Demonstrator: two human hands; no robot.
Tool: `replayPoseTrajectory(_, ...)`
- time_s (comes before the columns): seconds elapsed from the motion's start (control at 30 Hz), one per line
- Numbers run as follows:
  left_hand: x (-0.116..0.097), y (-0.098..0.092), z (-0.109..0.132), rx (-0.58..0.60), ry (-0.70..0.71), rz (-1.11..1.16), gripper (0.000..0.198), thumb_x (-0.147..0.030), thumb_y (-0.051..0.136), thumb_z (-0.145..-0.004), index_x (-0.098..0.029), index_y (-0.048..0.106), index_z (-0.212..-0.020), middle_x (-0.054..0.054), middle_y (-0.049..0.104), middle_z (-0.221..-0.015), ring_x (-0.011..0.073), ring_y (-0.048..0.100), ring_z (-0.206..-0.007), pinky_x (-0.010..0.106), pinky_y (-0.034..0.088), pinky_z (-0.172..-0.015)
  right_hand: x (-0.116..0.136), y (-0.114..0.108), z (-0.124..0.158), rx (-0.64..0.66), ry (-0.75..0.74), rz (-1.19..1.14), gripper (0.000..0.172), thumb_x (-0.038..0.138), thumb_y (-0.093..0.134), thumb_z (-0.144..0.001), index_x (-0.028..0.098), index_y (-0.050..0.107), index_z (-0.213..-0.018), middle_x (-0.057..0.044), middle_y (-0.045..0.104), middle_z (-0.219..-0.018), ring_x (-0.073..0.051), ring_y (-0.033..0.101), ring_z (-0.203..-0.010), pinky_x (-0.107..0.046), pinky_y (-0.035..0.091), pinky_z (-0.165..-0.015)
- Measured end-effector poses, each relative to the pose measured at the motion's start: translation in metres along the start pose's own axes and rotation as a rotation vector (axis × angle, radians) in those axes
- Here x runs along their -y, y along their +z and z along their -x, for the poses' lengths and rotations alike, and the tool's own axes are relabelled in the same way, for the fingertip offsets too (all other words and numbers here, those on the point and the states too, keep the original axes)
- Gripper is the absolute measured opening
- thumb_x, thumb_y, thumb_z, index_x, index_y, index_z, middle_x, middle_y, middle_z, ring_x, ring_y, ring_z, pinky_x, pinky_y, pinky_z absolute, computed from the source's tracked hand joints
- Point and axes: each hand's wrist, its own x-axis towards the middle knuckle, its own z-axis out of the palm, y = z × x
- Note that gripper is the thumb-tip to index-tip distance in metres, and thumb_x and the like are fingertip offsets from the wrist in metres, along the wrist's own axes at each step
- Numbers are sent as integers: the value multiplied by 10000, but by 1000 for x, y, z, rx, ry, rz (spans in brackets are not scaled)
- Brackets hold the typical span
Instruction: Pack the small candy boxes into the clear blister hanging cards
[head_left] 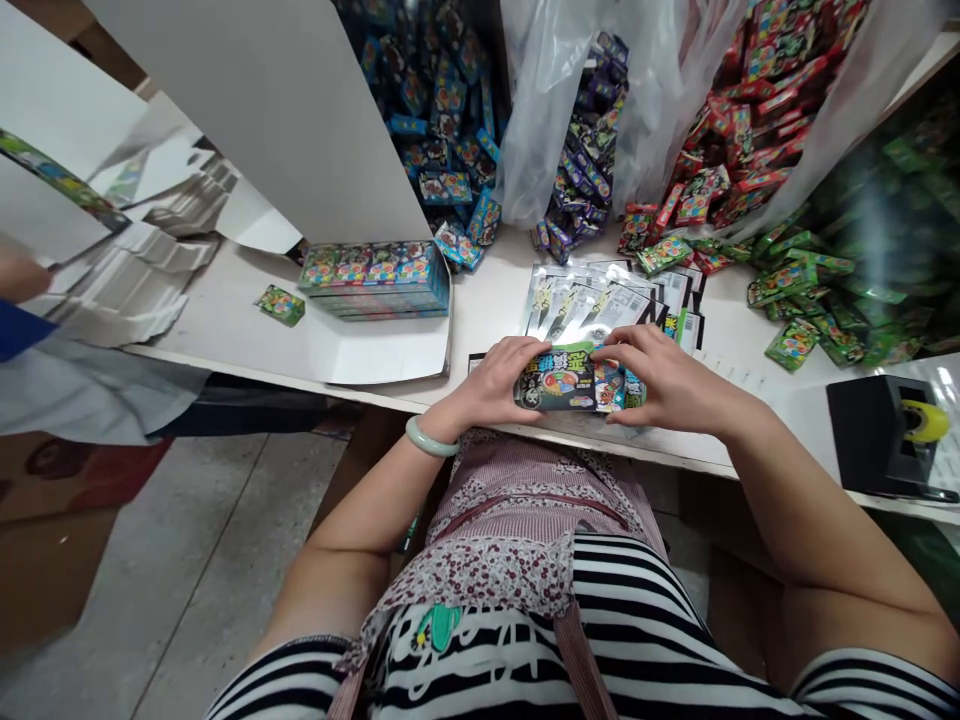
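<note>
and right at the front of the white table, the black printed packet is being held at both ends, clasped by fingers of left hand and right hand.

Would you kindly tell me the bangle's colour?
The bangle is pale green, best seen in the head view.

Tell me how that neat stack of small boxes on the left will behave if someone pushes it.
The stack probably won't roll or tip easily, being flat-sided and wider than tall. It might shift layer by layer, since seams show along its front.
</note>
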Motion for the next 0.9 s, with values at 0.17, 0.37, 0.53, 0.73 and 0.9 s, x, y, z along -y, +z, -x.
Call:
replayPoseTrajectory(0.17, -2, -4, 1, -45, -10, -13, 930, -470, 814, -708, -209, 358, -1475, 165, 530, -1365, 341, 527, -1257, 535, 464, -1075, -7, 9, -5, -46, -37, -176, 725, 485, 729, -841, 310, 415, -1471, -137, 475, -1443, -353, 431, -1372, -605, 399, -1119)
replayPoseTrajectory(0.37, -6, -1, 3, -122, -123, -55, 920, -411, 814, -688, -181, 372, -1462, 170, 530, -1353, 355, 517, -1262, 537, 447, -1091, 4, 30, -1, -241, 164, -179, 588, 611, 648, -868, 286, 547, -1348, -153, 345, -1547, -392, 299, -1477, -638, 333, -1162)
replayPoseTrajectory(0.53, -27, 1, -5, -223, -178, 12, 1018, -518, 850, -658, -183, 353, -1481, 180, 486, -1381, 377, 478, -1305, 560, 437, -1107, 16, 43, -1, -286, 287, -444, 506, 458, 652, -902, 296, 524, -1364, -133, 513, -1402, -316, 550, -1282, -509, 541, -980)
replayPoseTrajectory(0.73, -57, 15, -6, -367, -335, 522, 553, -371, 550, -973, -292, 337, -1478, 96, 622, -1210, 224, 648, -1075, 380, 589, -870, 20, 57, -6, -598, 392, -733, 434, 388, 626, -908, 310, 474, -1307, -26, 656, -1009, -172, 677, -822, -322, 579, -702)
replayPoseTrajectory(0.9, -57, 38, 13, -338, -387, 751, 686, -352, 587, -946, -341, 239, -1537, 97, 618, -1312, 235, 659, -1137, 362, 618, -832, 33, 89, -2, -790, 521, -808, 381, 412, 702, -828, 292, 535, -1150, -25, 684, -956, -196, 699, -862, -357, 587, -794)
